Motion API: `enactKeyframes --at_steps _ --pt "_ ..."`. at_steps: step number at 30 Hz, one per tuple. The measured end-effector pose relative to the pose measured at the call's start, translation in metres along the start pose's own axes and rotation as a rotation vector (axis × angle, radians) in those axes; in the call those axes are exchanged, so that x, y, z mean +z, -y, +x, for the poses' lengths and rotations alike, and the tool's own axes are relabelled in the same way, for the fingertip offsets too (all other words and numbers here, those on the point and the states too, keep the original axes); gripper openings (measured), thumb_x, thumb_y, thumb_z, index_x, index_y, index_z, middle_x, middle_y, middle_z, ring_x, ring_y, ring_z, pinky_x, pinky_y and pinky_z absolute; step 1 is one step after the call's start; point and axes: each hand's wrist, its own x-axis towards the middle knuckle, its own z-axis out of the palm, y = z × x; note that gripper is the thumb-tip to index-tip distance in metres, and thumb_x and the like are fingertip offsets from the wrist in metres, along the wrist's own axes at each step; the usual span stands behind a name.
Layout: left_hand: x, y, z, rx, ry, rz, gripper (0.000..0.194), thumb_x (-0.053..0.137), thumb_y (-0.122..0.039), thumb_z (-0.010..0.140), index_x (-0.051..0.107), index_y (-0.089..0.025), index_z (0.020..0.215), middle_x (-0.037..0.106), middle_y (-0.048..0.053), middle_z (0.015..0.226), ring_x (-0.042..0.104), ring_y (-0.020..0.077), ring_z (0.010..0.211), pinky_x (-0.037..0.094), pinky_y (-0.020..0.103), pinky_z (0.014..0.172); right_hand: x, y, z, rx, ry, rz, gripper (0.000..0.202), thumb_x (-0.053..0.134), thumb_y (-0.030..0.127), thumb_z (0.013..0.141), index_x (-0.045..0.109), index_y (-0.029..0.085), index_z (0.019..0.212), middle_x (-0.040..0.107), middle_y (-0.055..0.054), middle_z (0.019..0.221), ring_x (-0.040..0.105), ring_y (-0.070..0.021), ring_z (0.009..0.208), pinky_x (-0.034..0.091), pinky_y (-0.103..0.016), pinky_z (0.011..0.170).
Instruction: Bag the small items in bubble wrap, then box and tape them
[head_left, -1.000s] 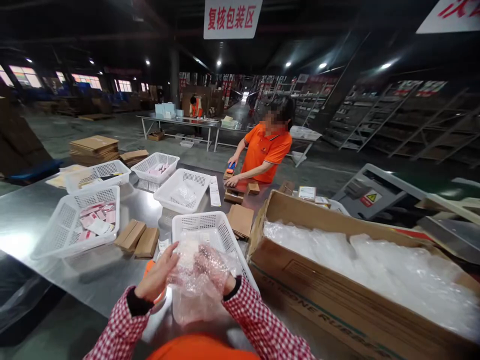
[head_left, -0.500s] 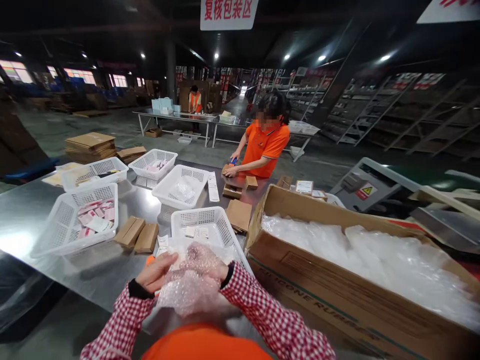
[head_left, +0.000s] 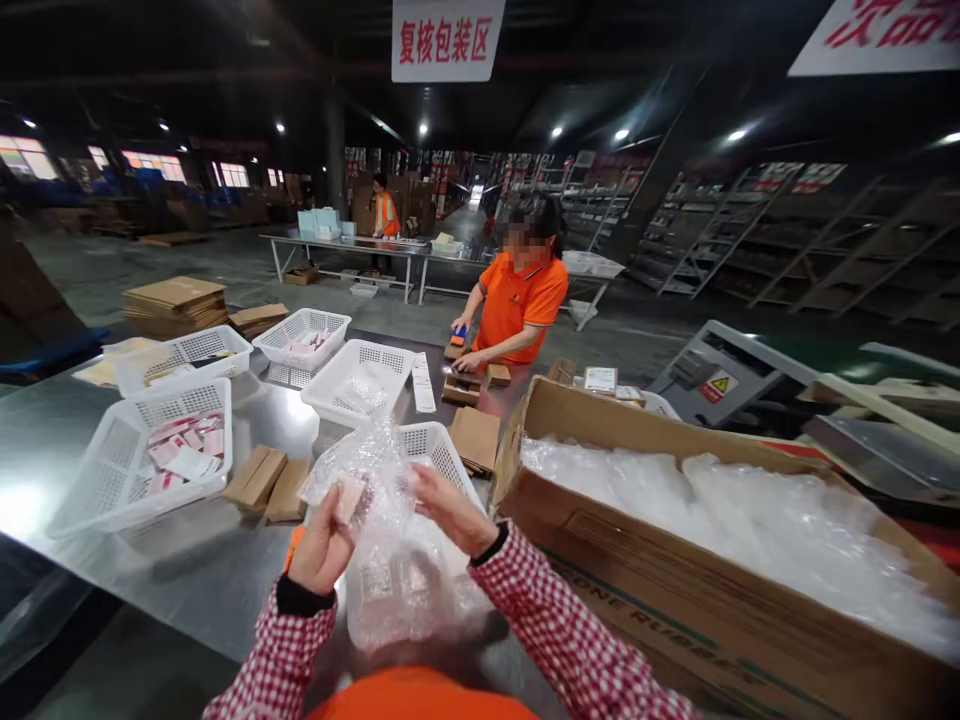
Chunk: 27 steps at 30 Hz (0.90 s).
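Tabletop edge [head_left: 150, 600] slants; left hand [head_left: 324, 548] pinches bubble wrap [head_left: 379, 470], right hand [head_left: 451, 510] apart, seemingly open.

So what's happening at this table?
Someone in checked sleeves has a small pale packet pinched in the left hand, with clear bubble wrap bunched around it. The right hand is at the wrap's other side; its grip is unclear. A white basket is partly behind the wrap, beside a big open carton of clear plastic packing. Across the table, a person in an orange shirt handles small cardboard boxes.
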Motion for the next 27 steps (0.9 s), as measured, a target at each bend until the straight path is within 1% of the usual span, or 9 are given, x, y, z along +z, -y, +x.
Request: enactKeyframes --at_steps 1,3,6,10,13,17,20,23,27 --pt "0.003 0.004 -0.001 -0.036 0.047 -0.006 0.02 0.049 -0.017 0.09 0.066 -0.014 0.1 0.073 0.009 0.1 0.068 0.0183 0.094 0.053 0.033 0.091 0.008 -0.008 0.001 0.01 0.019 0.076 0.041 0.07 0.039 0.072 0.062 0.02 0.108 0.066 -0.006 0.103 0.062 -0.0186 0.094 0.049 -0.032 0.08" --pt "0.005 0.009 -0.005 -0.076 0.115 0.017 0.019 0.054 -0.019 0.088 0.067 -0.016 0.101 0.072 0.007 0.104 0.066 0.0185 0.097 0.051 0.035 0.094 0.018 -0.013 0.002 0.002 -0.049 0.244 0.038 0.075 0.03 0.066 0.063 0.018 0.1 0.067 -0.004 0.091 0.062 -0.0152 0.079 0.049 -0.027 0.072" --pt "-0.004 0.011 -0.014 -0.094 0.147 0.175 0.017 0.063 -0.016 0.081 0.068 -0.019 0.097 0.073 0.003 0.101 0.068 0.0184 0.091 0.053 0.035 0.09 0.016 0.002 0.002 -0.05 -0.177 0.3 0.043 0.08 0.015 0.055 0.063 0.019 0.094 0.065 0.002 0.081 0.059 -0.0107 0.068 0.047 -0.021 0.062" --pt "-0.022 0.007 -0.025 -0.181 0.186 0.34 0.017 0.068 -0.023 0.077 0.069 -0.017 0.093 0.073 0.006 0.098 0.069 0.0231 0.086 0.055 0.042 0.083 0.002 0.023 0.001 -0.131 -0.137 0.239 0.051 0.082 0.012 0.051 0.064 0.021 0.098 0.066 0.002 0.091 0.06 -0.0117 0.079 0.049 -0.022 0.073" --pt "-0.028 0.007 -0.028 -0.18 0.205 0.377 0.017 0.07 -0.025 0.076 0.069 -0.019 0.092 0.073 0.006 0.098 0.069 0.0232 0.083 0.056 0.043 0.08 -0.006 0.018 -0.001 -0.068 -0.133 0.228 0.041 0.083 0.021 0.055 0.066 0.02 0.092 0.067 -0.001 0.094 0.061 -0.0134 0.082 0.049 -0.025 0.079" --pt "-0.028 0.016 -0.025 -0.021 0.183 0.308 0.017 0.068 -0.021 0.078 0.068 -0.02 0.095 0.072 0.004 0.101 0.066 0.0179 0.09 0.056 0.031 0.08 -0.014 -0.001 -0.011 0.167 0.008 0.196 0.041 0.072 0.049 0.068 0.066 0.016 0.092 0.068 -0.006 0.087 0.063 -0.0154 0.075 0.052 -0.029 0.071" --pt "-0.024 0.024 -0.023 0.069 0.172 0.231 0.025 0.065 -0.022 0.08 0.066 -0.024 0.105 0.069 0.004 0.11 0.063 0.0194 0.103 0.052 0.033 0.088 -0.017 0.001 -0.017 0.215 0.134 0.016 0.04 0.077 0.044 0.064 0.065 0.013 0.087 0.065 -0.002 0.073 0.06 -0.0109 0.061 0.05 -0.024 0.059" --pt "-0.023 0.027 -0.024 -0.045 0.194 0.22 0.036 0.067 -0.021 0.078 0.062 -0.029 0.113 0.068 0.003 0.113 0.059 0.0213 0.111 0.049 0.038 0.095 -0.013 0.027 -0.014 0.108 0.221 -0.188 0.035 0.076 0.037 0.065 0.064 0.012 0.087 0.058 0.003 0.061 0.053 -0.0068 0.05 0.046 -0.018 0.049" --pt "-0.025 0.027 -0.02 -0.225 0.243 0.129 0.05 0.072 -0.025 0.074 0.057 -0.029 0.122 0.069 0.003 0.112 0.057 0.0228 0.115 0.043 0.041 0.102 -0.004 0.069 -0.002 0.098 0.379 -0.315 0.032 0.073 0.035 0.067 0.065 0.013 0.089 0.055 0.005 0.06 0.05 -0.0063 0.048 0.044 -0.017 0.044"
